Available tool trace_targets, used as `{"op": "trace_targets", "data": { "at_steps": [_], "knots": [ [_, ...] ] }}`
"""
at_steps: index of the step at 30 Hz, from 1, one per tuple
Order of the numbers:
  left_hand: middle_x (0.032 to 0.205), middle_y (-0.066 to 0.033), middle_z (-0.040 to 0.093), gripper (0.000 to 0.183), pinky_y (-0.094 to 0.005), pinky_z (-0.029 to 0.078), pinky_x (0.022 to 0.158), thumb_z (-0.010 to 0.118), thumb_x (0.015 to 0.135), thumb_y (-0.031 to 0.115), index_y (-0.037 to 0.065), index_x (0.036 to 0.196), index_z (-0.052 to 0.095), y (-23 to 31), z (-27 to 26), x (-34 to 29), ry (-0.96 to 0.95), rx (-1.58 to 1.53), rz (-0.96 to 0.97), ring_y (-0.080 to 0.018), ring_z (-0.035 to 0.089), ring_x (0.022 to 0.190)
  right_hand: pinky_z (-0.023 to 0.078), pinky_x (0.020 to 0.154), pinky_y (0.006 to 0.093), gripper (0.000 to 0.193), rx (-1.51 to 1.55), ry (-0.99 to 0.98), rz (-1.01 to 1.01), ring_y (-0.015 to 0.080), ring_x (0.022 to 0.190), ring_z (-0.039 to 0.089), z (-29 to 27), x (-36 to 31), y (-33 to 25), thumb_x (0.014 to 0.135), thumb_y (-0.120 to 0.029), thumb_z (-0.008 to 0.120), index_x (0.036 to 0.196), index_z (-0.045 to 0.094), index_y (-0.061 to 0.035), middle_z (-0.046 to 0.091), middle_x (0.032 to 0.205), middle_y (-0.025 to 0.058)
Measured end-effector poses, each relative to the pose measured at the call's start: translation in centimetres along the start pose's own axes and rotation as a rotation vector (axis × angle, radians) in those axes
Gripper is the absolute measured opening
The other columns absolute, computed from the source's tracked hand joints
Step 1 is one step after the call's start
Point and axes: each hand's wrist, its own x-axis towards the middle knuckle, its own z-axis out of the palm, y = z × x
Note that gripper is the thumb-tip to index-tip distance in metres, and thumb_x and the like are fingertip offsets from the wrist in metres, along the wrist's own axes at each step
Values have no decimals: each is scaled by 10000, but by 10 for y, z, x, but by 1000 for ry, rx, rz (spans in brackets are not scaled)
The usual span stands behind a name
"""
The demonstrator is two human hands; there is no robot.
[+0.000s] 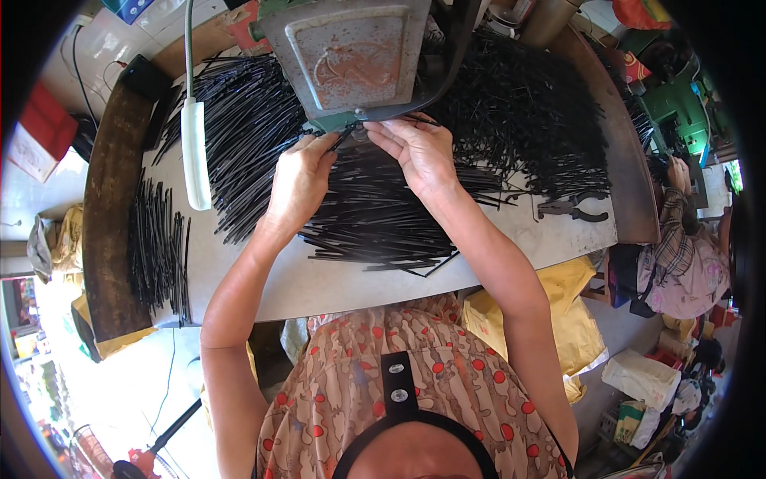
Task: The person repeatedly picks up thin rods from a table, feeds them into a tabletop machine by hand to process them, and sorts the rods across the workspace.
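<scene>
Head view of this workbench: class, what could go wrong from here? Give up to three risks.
Fingers could get pinched: the left hand and right hand are both close under the lower end of the metal machine, should it move.
The bunch of black strips at far left reaches near the table's front edge, so a brush might knock some off.
The pliers lie beside the heaped strips and might snag them if lifted.

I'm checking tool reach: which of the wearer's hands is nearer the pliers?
Right. The right hand is at the green machine, left of the pliers and higher in the picture; the left hand is farther left.
</scene>
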Motion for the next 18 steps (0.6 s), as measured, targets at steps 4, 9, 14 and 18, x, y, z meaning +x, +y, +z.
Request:
{"op": "trace_targets", "data": {
  "at_steps": [4, 9, 14, 18],
  "knots": [
    [777, -170, 569, 233, -313, 429, 639, 556, 743, -2, -28, 973, 576, 0, 1, 1, -1, -12, -39, -277, 558, 688, 496, 813, 374, 145, 3, 1, -9, 278, 873, 599, -1, 0, 1, 805, 8, 516, 926, 523, 88, 586, 931, 202],
    [787, -172, 574, 232, -307, 432, 638, 555, 745, -3, -34, 974, 574, 0, 1, 0, 4, -25, -38, -270, 565, 691, 497, 813, 371, 139, -4, 6, -18, 275, 873, 600, 0, -1, -1, 806, 9, 515, 920, 529, 87, 589, 926, 201],
    [807, -177, 584, 234, -305, 438, 651, 553, 746, 0, -38, 976, 574, 1, 0, 0, -8, -33, -55, -267, 575, 709, 498, 810, 366, 139, 4, 1, -23, 269, 867, 602, 0, -1, 0, 807, 5, 518, 920, 531, 85, 590, 923, 199],
    [814, -176, 588, 233, -304, 440, 657, 552, 747, 2, -37, 975, 575, 2, -1, 0, -16, -32, -70, -265, 579, 716, 498, 808, 366, 140, 10, 4, -22, 266, 862, 603, 0, -1, 0, 807, 2, 519, 920, 532, 84, 591, 923, 198]
  ]
}}
